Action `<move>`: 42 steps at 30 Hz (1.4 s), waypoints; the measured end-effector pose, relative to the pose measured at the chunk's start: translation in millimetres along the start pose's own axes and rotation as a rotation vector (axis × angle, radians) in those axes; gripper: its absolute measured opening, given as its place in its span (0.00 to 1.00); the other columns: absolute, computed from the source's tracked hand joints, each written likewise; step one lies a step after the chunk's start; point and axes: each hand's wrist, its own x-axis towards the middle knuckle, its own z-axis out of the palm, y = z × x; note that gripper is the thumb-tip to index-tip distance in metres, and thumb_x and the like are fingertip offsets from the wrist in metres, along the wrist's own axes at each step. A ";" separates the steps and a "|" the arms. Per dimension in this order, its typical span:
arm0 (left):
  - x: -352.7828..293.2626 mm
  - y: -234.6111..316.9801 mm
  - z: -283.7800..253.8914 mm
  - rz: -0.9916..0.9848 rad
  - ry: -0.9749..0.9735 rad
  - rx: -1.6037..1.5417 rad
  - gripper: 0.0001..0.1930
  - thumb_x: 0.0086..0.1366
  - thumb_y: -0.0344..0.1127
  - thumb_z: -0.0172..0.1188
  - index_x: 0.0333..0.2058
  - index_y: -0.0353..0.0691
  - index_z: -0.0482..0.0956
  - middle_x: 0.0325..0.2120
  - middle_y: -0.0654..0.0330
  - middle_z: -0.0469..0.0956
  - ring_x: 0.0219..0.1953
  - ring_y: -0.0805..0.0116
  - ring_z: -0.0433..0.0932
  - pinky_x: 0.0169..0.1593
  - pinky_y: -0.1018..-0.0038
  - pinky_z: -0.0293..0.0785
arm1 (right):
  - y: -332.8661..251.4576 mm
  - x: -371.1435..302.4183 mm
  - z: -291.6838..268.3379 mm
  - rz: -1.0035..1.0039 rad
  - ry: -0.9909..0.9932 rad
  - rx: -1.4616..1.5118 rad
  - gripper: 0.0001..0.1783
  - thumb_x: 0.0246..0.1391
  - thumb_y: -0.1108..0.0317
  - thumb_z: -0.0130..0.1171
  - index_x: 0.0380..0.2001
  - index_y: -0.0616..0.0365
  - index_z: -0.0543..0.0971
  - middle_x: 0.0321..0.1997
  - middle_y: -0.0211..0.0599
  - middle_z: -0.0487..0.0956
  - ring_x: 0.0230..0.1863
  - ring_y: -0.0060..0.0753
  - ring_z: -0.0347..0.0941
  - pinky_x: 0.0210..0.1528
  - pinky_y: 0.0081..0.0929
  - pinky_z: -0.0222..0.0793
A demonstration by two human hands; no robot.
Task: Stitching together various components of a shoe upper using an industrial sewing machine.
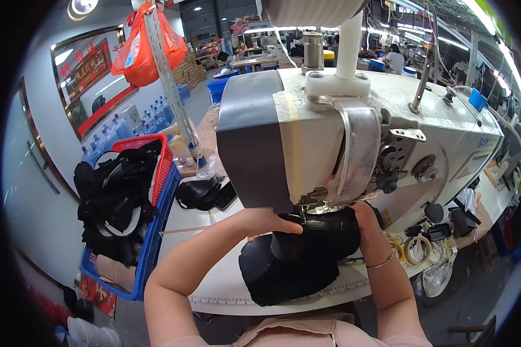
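Note:
A black leather-like piece [298,263] lies under the head of a white and grey sewing machine [324,144], its lower part spread over the white table toward me. My left hand [275,223] grips its far left edge, the thumb on top and the other fingers hidden behind. At the right edge, my right hand [364,217] is closed against the same piece, close to the machine, with its fingertips mostly out of sight. A small light shines around the needle area [324,208], where the piece passes beneath the machine; the needle itself cannot be made out.
Left of the table, a blue crate [150,254] and red basket [167,168] hold black bag-like pieces. A black pouch [198,194] sits behind my left forearm. A ruler strip [226,303] follows the near table edge. Tape rolls [418,250] and small items lie at right.

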 end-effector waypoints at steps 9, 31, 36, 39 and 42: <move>6.5 -25.8 0.8 0.105 0.001 0.043 0.38 0.45 0.45 0.68 0.55 0.40 0.65 0.48 0.53 0.70 0.37 0.64 0.75 0.12 0.77 0.65 | -25.7 -9.0 27.5 -1.026 -0.091 -1.008 0.17 0.44 0.79 0.56 0.42 0.62 0.73 0.43 0.34 0.76 0.44 0.32 0.72 0.48 0.26 0.67; 4.4 -11.9 5.1 0.014 0.084 -0.126 0.34 0.44 0.33 0.71 0.51 0.36 0.68 0.44 0.59 0.71 0.46 0.67 0.67 0.52 0.73 0.63 | -31.2 24.6 31.9 -1.167 -0.133 -0.608 0.15 0.44 0.73 0.60 0.38 0.62 0.73 0.39 0.40 0.75 0.42 0.37 0.71 0.42 0.31 0.67; 5.2 -14.2 4.3 -0.054 0.055 -0.124 0.32 0.45 0.37 0.70 0.51 0.38 0.70 0.44 0.58 0.72 0.47 0.67 0.67 0.50 0.73 0.64 | -34.4 12.2 29.5 -1.259 -0.126 -1.306 0.15 0.42 0.78 0.53 0.39 0.62 0.73 0.41 0.44 0.75 0.43 0.49 0.70 0.46 0.37 0.65; 3.9 -4.4 3.9 -0.163 0.044 -0.140 0.30 0.45 0.35 0.70 0.48 0.38 0.71 0.42 0.59 0.73 0.45 0.69 0.68 0.50 0.74 0.65 | -34.7 14.4 26.0 -1.239 -0.117 -1.317 0.16 0.43 0.77 0.53 0.40 0.60 0.74 0.43 0.43 0.74 0.46 0.47 0.70 0.48 0.37 0.65; 4.2 -11.1 4.6 -0.245 0.014 -0.158 0.26 0.46 0.32 0.69 0.45 0.37 0.73 0.38 0.61 0.74 0.41 0.70 0.70 0.48 0.75 0.67 | -31.2 15.4 30.1 -1.364 -0.062 -1.331 0.17 0.44 0.75 0.56 0.41 0.58 0.74 0.46 0.39 0.74 0.48 0.43 0.69 0.49 0.36 0.65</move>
